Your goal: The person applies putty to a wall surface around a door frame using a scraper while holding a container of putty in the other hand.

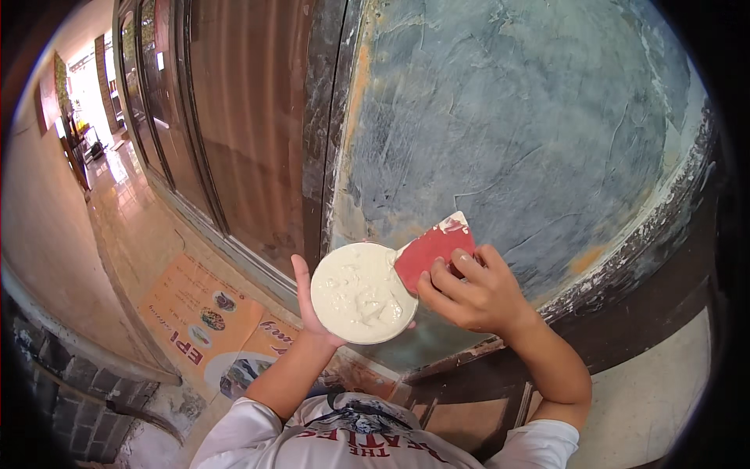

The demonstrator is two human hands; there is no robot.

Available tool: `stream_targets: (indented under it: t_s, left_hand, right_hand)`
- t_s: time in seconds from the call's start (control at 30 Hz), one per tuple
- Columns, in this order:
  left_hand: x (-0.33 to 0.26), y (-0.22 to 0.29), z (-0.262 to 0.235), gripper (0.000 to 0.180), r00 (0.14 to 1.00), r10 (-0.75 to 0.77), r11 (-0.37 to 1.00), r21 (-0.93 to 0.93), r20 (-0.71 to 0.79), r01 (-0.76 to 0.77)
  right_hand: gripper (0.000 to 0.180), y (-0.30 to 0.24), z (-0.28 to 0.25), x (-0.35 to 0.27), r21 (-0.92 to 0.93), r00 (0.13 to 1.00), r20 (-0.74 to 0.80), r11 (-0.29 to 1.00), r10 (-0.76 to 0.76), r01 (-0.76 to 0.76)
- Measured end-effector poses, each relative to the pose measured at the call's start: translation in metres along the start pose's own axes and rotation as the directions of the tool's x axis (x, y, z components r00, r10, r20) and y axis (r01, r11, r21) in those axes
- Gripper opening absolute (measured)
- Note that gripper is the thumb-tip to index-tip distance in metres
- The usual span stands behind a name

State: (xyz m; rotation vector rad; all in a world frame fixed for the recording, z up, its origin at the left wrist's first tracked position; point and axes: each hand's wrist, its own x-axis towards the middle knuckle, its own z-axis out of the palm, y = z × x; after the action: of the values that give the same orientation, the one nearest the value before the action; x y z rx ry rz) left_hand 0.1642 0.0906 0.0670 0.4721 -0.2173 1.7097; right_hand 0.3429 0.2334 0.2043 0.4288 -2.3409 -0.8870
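Observation:
A round tub of creamy white putty (pixel 359 293) rests on my left hand (pixel 309 314), whose thumb lies along the rim while the other fingers are mostly hidden underneath. My right hand (pixel 475 291) grips a flat red putty scraper (pixel 428 256) with its fingers across the face. White paste smears the scraper's upper corner, and its left edge meets the tub's right rim. Beyond both hands stands a wall panel (pixel 500 125) coated in patchy blue-grey, with trowel ridges and some orange-brown spots along its edges.
Left of the panel is a dark wooden frame (pixel 324 102) with brown glazed doors (pixel 246 117). An orange printed banner (pixel 203 313) lies on the tiled floor at lower left. A rough, paint-spotted ledge (pixel 625 250) borders the panel at right. Grey blocks (pixel 78 406) sit at far lower left.

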Motion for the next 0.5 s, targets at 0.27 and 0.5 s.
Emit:
stream_targets:
  t_s: [0.27,0.5]
  left_hand:
    - [0.002,-0.003,-0.001,0.117,1.000,-0.002,1.000,0.019,0.026,0.001]
    - [0.001,-0.001,-0.003,0.118,0.999,0.015,0.999,0.052,-0.031,-0.013]
  right_hand:
    - [0.022,-0.006,0.016,-0.009,-0.026,0.997,-0.066,0.999,0.032,-0.034]
    - [0.023,-0.012,0.026,-0.014,-0.001,0.989,-0.107,0.995,0.099,-0.099]
